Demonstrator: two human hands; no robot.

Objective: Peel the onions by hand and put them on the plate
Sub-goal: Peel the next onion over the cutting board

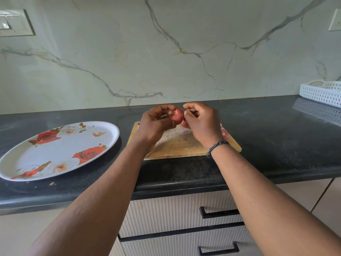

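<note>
My left hand (156, 124) grips a small red onion (176, 116) above the wooden cutting board (177, 146), its root end facing me. My right hand (201, 121) touches the onion's right side, with the fingertips pinching at its skin. More red onion (184, 124) shows just below, partly hidden behind my right hand, and another pink piece (225, 133) lies at the board's right edge. The white plate (55, 150) with red roses sits to the left on the black counter, with nothing on it.
The black counter (276, 135) runs the full width, its front edge over white drawers (175, 215). A white lattice tray (323, 93) stands at the far right by the marble wall. Small skin scraps (52, 183) lie near the plate's front rim.
</note>
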